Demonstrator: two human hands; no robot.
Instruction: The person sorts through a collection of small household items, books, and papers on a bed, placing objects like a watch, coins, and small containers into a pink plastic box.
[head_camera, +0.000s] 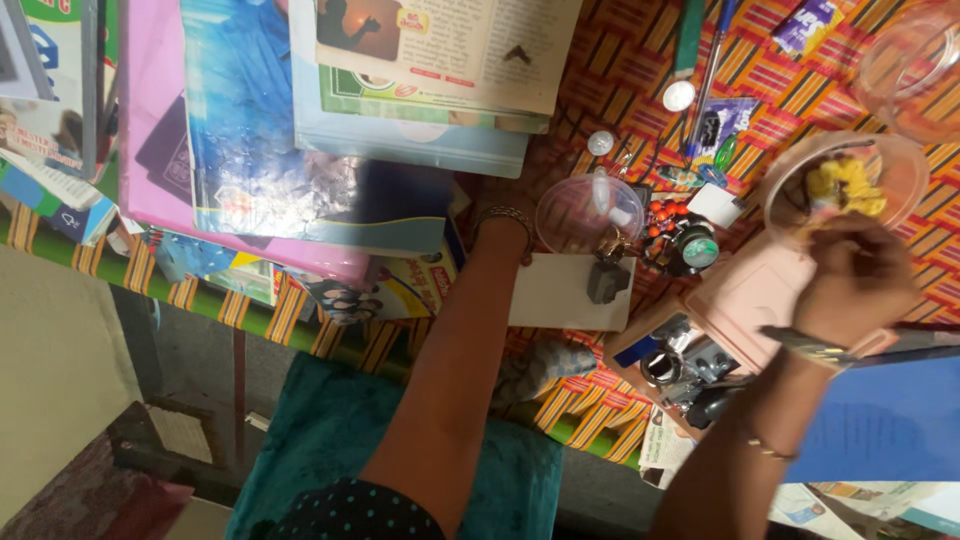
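Right hand (858, 280) closed, fingers bent over rim of clear round plastic bowl (790, 195) with yellow pieces (848, 187), near tabletop's right edge. Left hand (503, 205) mostly hidden under books, grip impossible to tell; beside small clear plastic bowl (588, 213). Stack of glossy pink and blue books (280, 150) at far left. Striped orange cloth (620, 60) covering tabletop.

Bare forearms — a gold metal chain bracelet (503, 217) on the left wrist, striped bangles (808, 346) on the right wrist, a thin gold bangle (765, 447) lower down — and a dark teal-dotted garment (355, 514).
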